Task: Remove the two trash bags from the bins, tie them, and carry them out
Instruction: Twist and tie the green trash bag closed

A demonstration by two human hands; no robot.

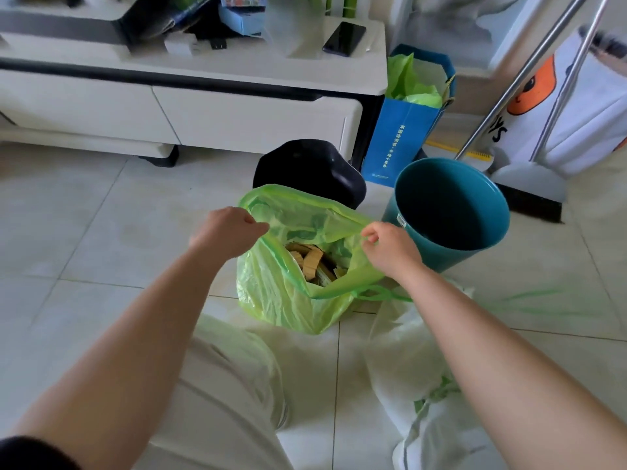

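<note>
Presently, head view: green trash bag (278, 300), one item, standing on the floor tiles (84, 232) just beside the teal bin (454, 212), mouth open over yellowish card scraps (310, 262); left hand (227, 232) clenched on the rim's left side, right hand (386, 249) pinching the right side. Film judged thin, soft and slippery, load likely light yet tear-prone at sharp corners; best taken at the darker drawstring hem (286, 269), gathered well before knotting.
</note>
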